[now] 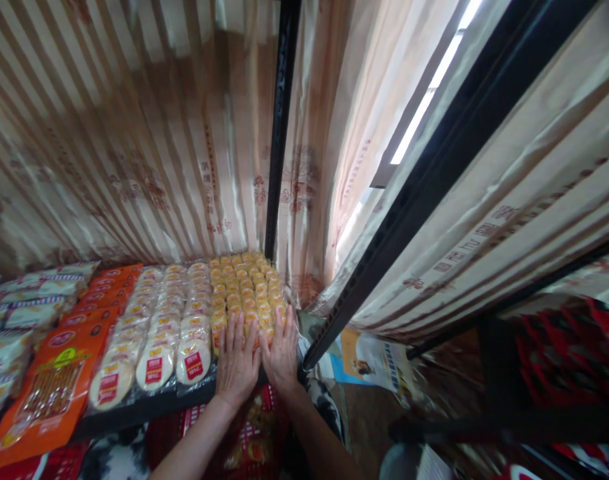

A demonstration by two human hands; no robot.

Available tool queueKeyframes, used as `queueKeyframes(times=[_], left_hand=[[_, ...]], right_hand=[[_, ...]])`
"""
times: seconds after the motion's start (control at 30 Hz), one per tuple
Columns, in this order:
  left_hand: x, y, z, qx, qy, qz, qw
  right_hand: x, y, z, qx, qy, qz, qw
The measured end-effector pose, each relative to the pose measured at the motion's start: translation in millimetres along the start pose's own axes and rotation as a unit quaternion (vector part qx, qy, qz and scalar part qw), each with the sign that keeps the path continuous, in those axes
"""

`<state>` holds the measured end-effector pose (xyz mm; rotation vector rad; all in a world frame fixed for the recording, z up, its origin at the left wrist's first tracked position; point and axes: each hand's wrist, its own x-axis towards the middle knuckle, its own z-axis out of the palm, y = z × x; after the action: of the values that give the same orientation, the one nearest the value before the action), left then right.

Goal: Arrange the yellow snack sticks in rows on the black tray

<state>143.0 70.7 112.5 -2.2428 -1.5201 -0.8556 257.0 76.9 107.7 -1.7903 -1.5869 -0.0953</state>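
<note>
Both of my hands lie flat, fingers stretched out, on the front of a block of small yellow snack packets (244, 283) at the right end of a dark shelf (134, 415). My left hand (235, 363) and my right hand (281, 353) press side by side, thumbs nearly touching, against the packets' front rows. Neither hand grips anything. To the left of the yellow packets stand rows of round white rice crackers with red labels (159, 333).
Further left lie orange snack bags (54, 383) and pale packets (19, 313). A black upright post (279, 133) rises behind the yellow packets, and a slanted black bar (409, 200) runs to the right. Striped beige curtains hang behind. Red packaging (251, 443) sits below the shelf.
</note>
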Motion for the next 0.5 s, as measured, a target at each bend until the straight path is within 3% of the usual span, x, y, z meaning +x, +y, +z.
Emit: queueKeyframes(times=[0.5], left_hand=[[-1.5, 0.2, 2.6, 0.001, -0.011, -0.011, 1.0]], right_hand=[[1.2, -3.0, 0.8, -0.003, 0.014, 0.001, 1.0]])
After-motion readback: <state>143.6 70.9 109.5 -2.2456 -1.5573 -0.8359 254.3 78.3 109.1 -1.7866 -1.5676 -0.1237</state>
